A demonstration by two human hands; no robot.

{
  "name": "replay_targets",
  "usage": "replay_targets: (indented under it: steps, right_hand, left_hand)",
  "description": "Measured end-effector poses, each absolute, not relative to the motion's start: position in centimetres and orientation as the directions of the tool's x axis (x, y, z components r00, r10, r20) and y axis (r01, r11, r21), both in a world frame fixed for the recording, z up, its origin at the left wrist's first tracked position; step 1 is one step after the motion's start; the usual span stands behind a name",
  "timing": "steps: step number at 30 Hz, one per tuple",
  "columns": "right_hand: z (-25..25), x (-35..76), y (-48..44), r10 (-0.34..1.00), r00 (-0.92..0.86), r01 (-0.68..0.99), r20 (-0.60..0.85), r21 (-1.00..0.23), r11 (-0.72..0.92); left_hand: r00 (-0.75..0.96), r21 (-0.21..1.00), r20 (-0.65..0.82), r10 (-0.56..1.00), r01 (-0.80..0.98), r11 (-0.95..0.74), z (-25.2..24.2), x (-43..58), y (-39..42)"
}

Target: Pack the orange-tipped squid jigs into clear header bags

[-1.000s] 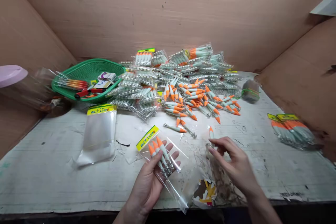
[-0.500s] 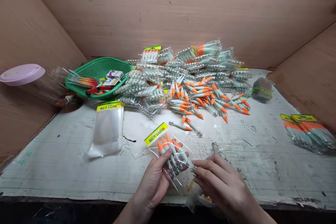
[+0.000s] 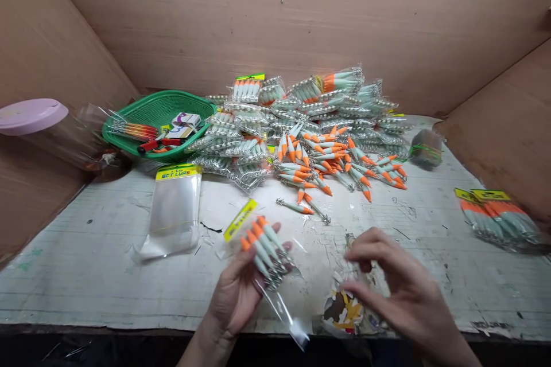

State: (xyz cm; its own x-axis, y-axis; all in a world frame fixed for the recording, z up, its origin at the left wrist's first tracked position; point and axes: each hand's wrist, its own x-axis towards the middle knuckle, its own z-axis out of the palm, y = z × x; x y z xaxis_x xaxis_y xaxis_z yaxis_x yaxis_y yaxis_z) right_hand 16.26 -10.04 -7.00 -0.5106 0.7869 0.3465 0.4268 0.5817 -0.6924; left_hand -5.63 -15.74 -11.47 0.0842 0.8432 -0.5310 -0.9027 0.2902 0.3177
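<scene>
My left hand (image 3: pixel 239 287) is closed around a clear plastic bag of squid lures (image 3: pixel 267 246), with orange heads and pale bodies showing through. The bag's yellow label (image 3: pixel 240 221) points up and left, while its clear open end hangs towards the table's front edge. To the right, my right hand (image 3: pixel 400 292) is slightly blurred, its thumb and fingers apart with nothing between them. Beyond both hands lies a heap of loose orange-and-white squid lures (image 3: pixel 331 155). One loose lure (image 3: pixel 297 206) lies nearest the held bag.
A stack of labelled empty bags (image 3: pixel 172 212) lies left of my hands. Behind it sits a green basket (image 3: pixel 124 146) beside a pink-lidded jar (image 3: pixel 32 114). Packed lure bags (image 3: pixel 241 155) are piled at the back; more filled bags (image 3: pixel 501 221) lie right. Scraps fill a hole (image 3: pixel 344 309) near the front edge.
My right hand has let go of the bag's lower end and moved right, opening. My left hand has shifted the bag left, and the lures inside now lie closer together.
</scene>
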Motion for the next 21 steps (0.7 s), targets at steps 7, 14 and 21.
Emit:
replay_targets:
  steps: [7, 14, 21]
  right_hand:
    - [-13.7, 17.4, -3.1, 0.717, -0.656, 0.617, 0.237, -0.379, 0.69]
    - [-11.6, 19.2, -4.7, 0.745, -0.639, 0.519, 0.191, -0.608, 0.601]
    - [-3.9, 21.0, -9.0, 0.394, -0.919, 0.186, 0.025, -0.854, 0.486]
  left_hand:
    - [0.091, 0.299, -0.544, 0.834, -0.908, 0.294, -11.0, -5.8, -15.2]
    - [0.04, 0.363, -0.606, 0.794, -0.875, 0.321, -11.4, -5.6, -14.9]
    - [0.057, 0.363, -0.609, 0.791, -0.866, 0.343, -11.5, -5.4, -14.5]
